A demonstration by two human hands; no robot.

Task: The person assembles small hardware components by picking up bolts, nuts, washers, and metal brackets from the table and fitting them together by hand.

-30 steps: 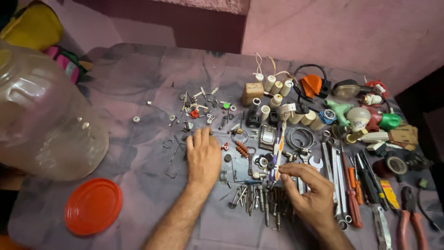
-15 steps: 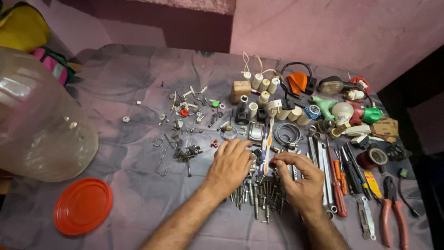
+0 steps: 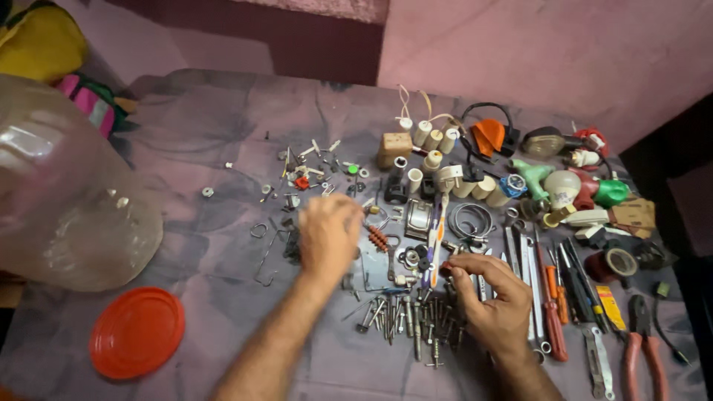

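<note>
Table [image 3: 186,148] covered with a mottled grey-purple cloth. Large clear plastic jar [image 3: 67,193] lies on its side at far left, its mouth out of view; orange lid [image 3: 137,332] flat on the cloth just below it. Right edge: red-handled pliers [image 3: 642,349], row of screwdrivers [image 3: 553,297] and wrenches, long axes running near-to-far. Row of bolts and screws [image 3: 405,319] lies in front of the hands, shafts likewise pointing away from the person. Left hand [image 3: 327,234] is blurred, palm down over small hardware at the centre; cannot tell whether its fingers grip anything. Right hand [image 3: 494,297] rests beside the bolts, fingers curled together, pinching a small red-tipped piece [image 3: 445,269].
</note>
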